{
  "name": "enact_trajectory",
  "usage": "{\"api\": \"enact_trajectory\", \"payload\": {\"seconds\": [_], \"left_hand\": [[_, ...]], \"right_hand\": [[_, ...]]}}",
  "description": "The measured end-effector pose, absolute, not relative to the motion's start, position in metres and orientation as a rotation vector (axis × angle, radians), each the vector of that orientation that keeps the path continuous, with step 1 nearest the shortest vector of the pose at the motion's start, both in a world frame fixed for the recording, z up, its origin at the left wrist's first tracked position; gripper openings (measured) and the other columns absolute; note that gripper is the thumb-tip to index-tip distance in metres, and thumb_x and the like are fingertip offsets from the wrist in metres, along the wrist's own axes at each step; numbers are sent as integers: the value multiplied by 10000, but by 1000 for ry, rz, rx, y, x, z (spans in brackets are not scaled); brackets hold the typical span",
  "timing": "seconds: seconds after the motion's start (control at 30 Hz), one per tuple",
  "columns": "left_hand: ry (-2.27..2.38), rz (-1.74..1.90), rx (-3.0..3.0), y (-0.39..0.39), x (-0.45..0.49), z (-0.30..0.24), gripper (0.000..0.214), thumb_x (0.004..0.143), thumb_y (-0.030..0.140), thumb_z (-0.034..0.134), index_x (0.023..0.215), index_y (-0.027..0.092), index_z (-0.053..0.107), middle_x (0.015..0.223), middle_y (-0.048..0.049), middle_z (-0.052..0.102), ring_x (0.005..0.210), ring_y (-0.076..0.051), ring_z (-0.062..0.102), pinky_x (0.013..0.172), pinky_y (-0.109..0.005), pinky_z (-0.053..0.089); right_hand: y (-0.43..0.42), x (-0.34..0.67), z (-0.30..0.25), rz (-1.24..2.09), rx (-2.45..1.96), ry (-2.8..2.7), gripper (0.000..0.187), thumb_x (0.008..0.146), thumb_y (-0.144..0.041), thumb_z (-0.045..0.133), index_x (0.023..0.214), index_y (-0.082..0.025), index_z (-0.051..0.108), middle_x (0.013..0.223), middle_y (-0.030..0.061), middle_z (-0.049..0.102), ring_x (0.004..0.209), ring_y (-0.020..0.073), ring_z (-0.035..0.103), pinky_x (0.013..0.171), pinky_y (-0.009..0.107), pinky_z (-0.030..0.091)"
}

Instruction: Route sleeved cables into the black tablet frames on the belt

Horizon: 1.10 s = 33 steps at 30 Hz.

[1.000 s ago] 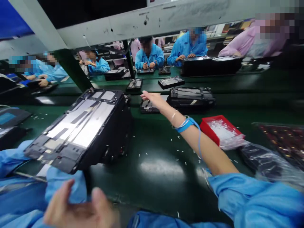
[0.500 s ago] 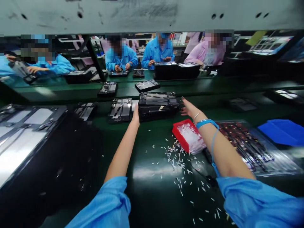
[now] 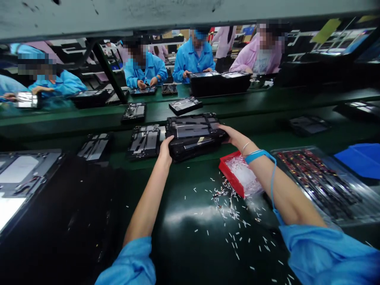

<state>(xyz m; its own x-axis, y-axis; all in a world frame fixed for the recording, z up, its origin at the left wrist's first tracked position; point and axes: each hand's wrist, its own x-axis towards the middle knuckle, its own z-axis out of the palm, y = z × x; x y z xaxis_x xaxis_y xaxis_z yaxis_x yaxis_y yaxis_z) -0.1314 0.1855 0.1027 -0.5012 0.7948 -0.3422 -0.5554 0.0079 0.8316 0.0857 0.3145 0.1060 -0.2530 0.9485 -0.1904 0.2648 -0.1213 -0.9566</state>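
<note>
A stack of black tablet-like device housings (image 3: 196, 130) is held between my two hands, its top piece showing grey plates. My left hand (image 3: 166, 150) presses on its left end, thumb up at the near corner. Around the right end curls my right hand (image 3: 233, 136), its fingers partly hidden behind the stack; a blue strap circles that wrist. Just left of the stack lies another housing (image 3: 144, 141). Below my right forearm sits a red tray (image 3: 231, 176) with small white strips in a clear bag, and loose strips (image 3: 234, 213) are scattered on the green bench.
A large dark stack of housings (image 3: 26, 170) fills the left side. On the right are a clear tray of cabled parts (image 3: 317, 182) and blue sheets (image 3: 360, 158). Single housings (image 3: 185, 105) rest farther back. Several co-workers sit across the bench. A grey beam (image 3: 190, 12) crosses overhead.
My right hand has moved in from beside the stack and closed on its right end. The stack has tilted slightly and come a little nearer. The view has shifted too.
</note>
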Motion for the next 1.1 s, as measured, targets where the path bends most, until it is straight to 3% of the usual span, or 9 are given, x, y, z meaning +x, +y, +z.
{"api": "enact_trajectory", "payload": {"seconds": [0.17,0.33,0.53,0.63,0.73,0.8,0.87,1.0,1.1], "left_hand": [[1330,1874,414,86,-114,134,456,769,238,660,1221,270,607,1246,23,635,1264,-211,506,1024,-275,430],[1569,1890,626,-52,-72,114,583,882,363,543,1438,367,367,1529,74,319,1431,-204,243,1164,-336,248],[1626,1666,602,-175,-23,47,678,905,478,425,1491,419,90,1583,94,107,1454,-268,113,1105,-444,372],[1587,1575,614,-207,-29,41,710,830,527,536,1473,381,273,1550,5,273,1405,-326,284,1049,-467,427],[1789,1479,690,-219,-61,53,371,804,496,605,1071,265,720,1170,-110,671,1141,-349,586,948,-470,490],[1984,1661,725,-211,-88,62,278,841,462,579,863,232,732,960,-85,715,1031,-307,631,942,-445,484],[1983,1985,732,-190,-113,69,314,849,489,565,991,239,691,1115,-57,675,1152,-275,569,1010,-415,435],[1505,1851,553,-129,-144,71,653,837,724,367,1106,210,668,1195,-64,658,1250,-269,508,1099,-403,360],[1424,1702,317,-97,-150,69,546,801,691,485,911,210,720,960,-40,733,1122,-277,605,1028,-381,455]], "right_hand": [[270,80,141,1491,-1361,-1448,201,699,-404,669,745,-208,665,772,28,697,762,190,635,766,372,536],[206,67,161,1691,-1111,-1589,110,664,-301,728,685,-198,696,738,10,703,729,178,648,848,369,519],[163,36,132,1968,-1168,-1966,130,596,-300,762,608,-189,695,647,39,696,616,211,647,751,418,542],[158,23,122,2039,-1191,-2089,162,606,-331,754,627,-178,706,649,59,708,615,216,645,742,419,537],[144,31,125,1806,-1141,-1999,181,682,-346,709,761,-184,730,800,64,744,796,222,675,864,405,506],[121,51,125,1502,-1116,-1809,269,761,-381,645,963,-217,714,1018,55,734,990,217,656,962,407,457],[86,78,116,1297,-1122,-1659,388,809,-455,587,1128,-243,655,1173,63,684,1110,220,617,1006,427,428],[3,110,80,1414,-1187,-1532,633,756,-664,565,1275,-300,568,1373,58,554,1289,251,491,1110,472,337],[-37,95,56,1608,-1148,-1458,812,720,-767,505,1389,-309,452,1498,22,393,1404,243,331,1181,453,232]]}}
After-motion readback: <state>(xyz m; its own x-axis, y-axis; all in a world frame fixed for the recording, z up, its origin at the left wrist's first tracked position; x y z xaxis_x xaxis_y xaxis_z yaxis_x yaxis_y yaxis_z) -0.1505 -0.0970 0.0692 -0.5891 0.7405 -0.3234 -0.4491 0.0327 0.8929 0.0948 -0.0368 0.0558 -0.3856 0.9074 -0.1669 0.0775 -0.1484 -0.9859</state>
